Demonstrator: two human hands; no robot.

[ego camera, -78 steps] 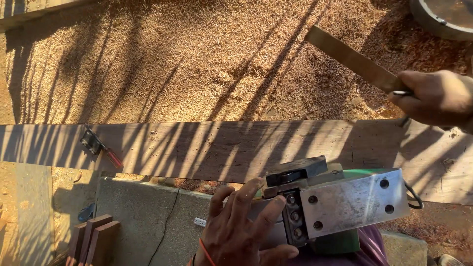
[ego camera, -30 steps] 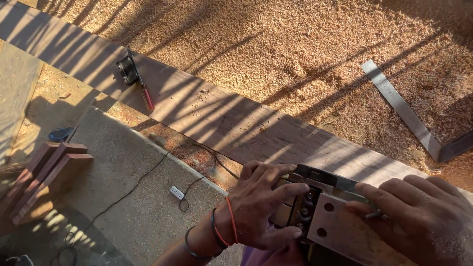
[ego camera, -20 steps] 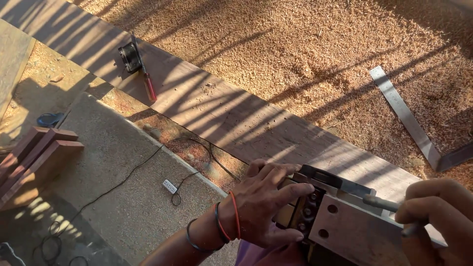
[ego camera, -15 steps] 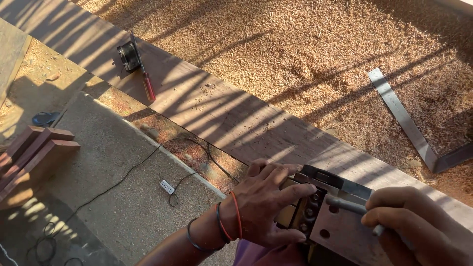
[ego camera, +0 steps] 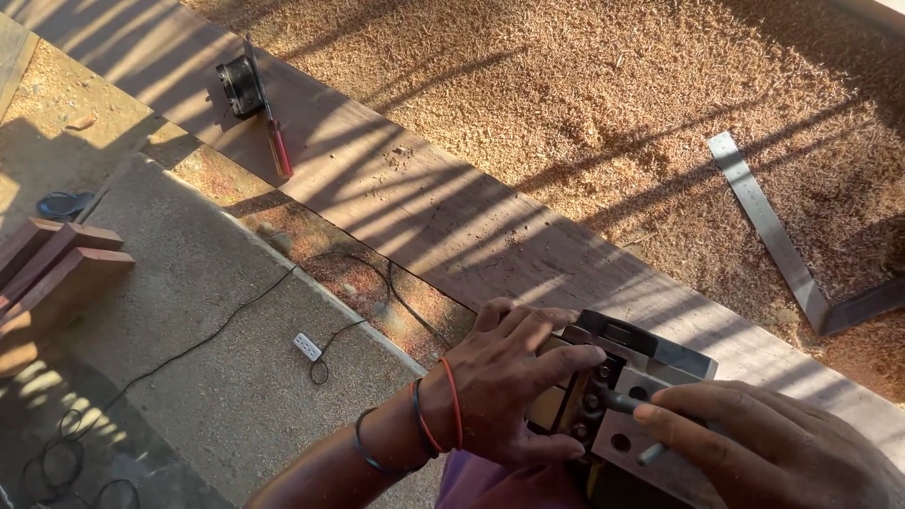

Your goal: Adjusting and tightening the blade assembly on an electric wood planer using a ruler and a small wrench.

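**Metal planer base steadied and worked with a small tool**

Grey metal makes up the upturned power planer [ego camera: 617,391], held low at the near right of the scene, just in front of the long weathered wooden plank [ego camera: 424,203] that runs diagonally from far left to near right. The planer is steadied by the left hand [ego camera: 504,386], its fingers spread and curled over the left side of the body. The right hand [ego camera: 773,448] is closed around a thin metal rod-like tool [ego camera: 627,405], whose tip is set against the fittings beside the sole plate.

A moment earlier the right hand was held further right and away from the fittings; it has now been brought in over the plate, so work on the fastenings appears to be under way.

A steel square [ego camera: 773,236] is seen lying on the sawdust at the far right. A red-handled screwdriver [ego camera: 273,132] and a small black part [ego camera: 240,85] rest on the plank at the far left.
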